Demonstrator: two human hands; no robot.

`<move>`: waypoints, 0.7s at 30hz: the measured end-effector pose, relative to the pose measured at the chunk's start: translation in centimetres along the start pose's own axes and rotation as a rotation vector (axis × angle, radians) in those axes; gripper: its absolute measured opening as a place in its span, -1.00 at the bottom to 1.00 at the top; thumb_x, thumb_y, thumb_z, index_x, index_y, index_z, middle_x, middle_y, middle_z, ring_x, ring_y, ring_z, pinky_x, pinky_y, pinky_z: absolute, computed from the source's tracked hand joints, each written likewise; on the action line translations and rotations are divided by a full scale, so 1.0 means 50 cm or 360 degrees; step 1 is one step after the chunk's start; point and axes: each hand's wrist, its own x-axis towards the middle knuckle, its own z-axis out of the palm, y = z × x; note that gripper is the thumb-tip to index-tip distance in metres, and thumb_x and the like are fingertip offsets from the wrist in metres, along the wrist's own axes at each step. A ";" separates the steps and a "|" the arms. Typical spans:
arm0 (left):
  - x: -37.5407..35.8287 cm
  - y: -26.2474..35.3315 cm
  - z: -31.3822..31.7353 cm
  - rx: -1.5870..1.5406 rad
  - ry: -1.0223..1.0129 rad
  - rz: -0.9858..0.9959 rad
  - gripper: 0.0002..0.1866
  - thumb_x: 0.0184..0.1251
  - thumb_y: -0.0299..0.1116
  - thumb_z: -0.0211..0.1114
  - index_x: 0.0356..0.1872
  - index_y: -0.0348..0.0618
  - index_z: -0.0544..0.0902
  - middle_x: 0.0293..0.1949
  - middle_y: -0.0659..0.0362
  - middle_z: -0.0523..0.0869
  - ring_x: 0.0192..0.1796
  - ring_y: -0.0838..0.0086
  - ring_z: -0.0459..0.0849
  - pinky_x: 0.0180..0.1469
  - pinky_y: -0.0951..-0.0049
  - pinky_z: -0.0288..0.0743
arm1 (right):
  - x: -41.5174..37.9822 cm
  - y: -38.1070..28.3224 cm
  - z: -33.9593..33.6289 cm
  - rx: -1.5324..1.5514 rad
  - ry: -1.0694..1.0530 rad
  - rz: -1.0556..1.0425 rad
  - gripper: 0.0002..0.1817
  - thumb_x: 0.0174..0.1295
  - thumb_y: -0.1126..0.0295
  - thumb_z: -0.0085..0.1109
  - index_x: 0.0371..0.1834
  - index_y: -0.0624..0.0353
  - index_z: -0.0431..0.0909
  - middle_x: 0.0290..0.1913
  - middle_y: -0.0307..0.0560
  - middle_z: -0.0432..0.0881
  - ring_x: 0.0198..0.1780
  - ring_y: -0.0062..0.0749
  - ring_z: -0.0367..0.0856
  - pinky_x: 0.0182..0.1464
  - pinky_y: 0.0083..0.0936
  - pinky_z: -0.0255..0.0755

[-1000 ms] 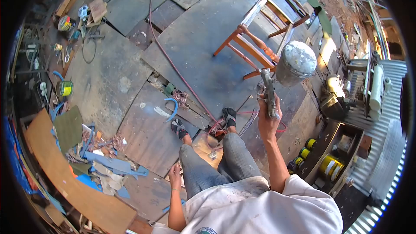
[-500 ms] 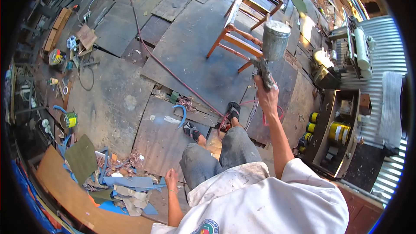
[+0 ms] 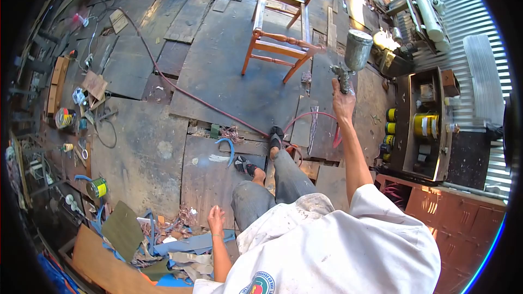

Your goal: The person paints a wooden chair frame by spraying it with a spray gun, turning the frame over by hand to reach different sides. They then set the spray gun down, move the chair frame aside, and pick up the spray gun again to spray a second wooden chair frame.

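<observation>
In my right hand (image 3: 343,102) is a spray gun with a paint-stained metal cup (image 3: 358,50) on top; my fingers are wrapped round its handle. A red hose (image 3: 316,113) loops below that hand and runs over the floor. Left of the gun stands a reddish-brown wooden chair frame (image 3: 280,45) without a seat panel, apart from the gun in view. My left hand (image 3: 216,219) hangs low beside my left knee, palm partly up and fingers loosely stretched, holding nothing. Scraps of sheet and cloth (image 3: 185,247) lie near it.
Overlapping worn boards (image 3: 131,147) cover the floor, with raised edges and gaps. A blue curved strip (image 3: 226,149) lies by my feet. On the right stand an open wooden cabinet with tins (image 3: 426,125) and a compressor-like machine (image 3: 430,16). More tins (image 3: 65,118) stand at left.
The spray gun, which overlapped the chair's right side, is now to its right. My view has shifted, so the chair sits higher and further left. My left hand stays low.
</observation>
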 end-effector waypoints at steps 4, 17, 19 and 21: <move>0.003 0.016 -0.016 0.0045 -0.0003 0.0014 -0.44 0.56 0.03 0.28 0.36 -0.16 0.55 0.14 0.12 0.70 0.09 0.39 0.69 0.10 0.21 0.54 | -0.004 0.035 -0.033 -0.0094 0.0097 0.0099 -0.48 0.40 -0.06 0.33 0.13 0.18 0.62 -0.36 -0.02 0.71 -0.30 -0.30 0.59 -0.11 -0.24 0.51; -0.012 0.076 0.022 0.0187 -0.0066 -0.0042 -0.42 0.57 0.01 0.27 0.38 -0.19 0.51 0.18 0.07 0.69 0.15 0.34 0.69 0.19 0.16 0.56 | -0.119 0.010 0.021 0.0229 -0.0400 0.0339 -0.53 0.38 0.02 0.40 0.13 0.15 0.67 -0.47 -0.25 0.56 -0.50 -0.62 0.39 -0.42 -0.48 0.37; -0.009 0.087 0.028 0.0187 -0.0070 -0.0036 -0.43 0.58 0.00 0.26 0.40 -0.17 0.49 0.17 0.08 0.70 0.15 0.35 0.68 0.17 0.19 0.58 | -0.104 0.058 0.064 0.0211 -0.0345 0.0217 -0.52 0.39 -0.02 0.37 0.07 0.18 0.66 -0.43 -0.20 0.58 -0.37 -0.51 0.48 -0.26 -0.39 0.44; -0.014 0.094 0.028 0.0214 -0.0083 -0.0038 -0.43 0.57 -0.01 0.26 0.40 -0.17 0.50 0.17 0.08 0.70 0.15 0.36 0.68 0.16 0.19 0.58 | -0.084 0.091 0.098 0.0241 -0.0352 0.0248 -0.51 0.39 -0.03 0.37 0.06 0.19 0.65 -0.40 -0.18 0.61 -0.31 -0.44 0.53 -0.19 -0.34 0.46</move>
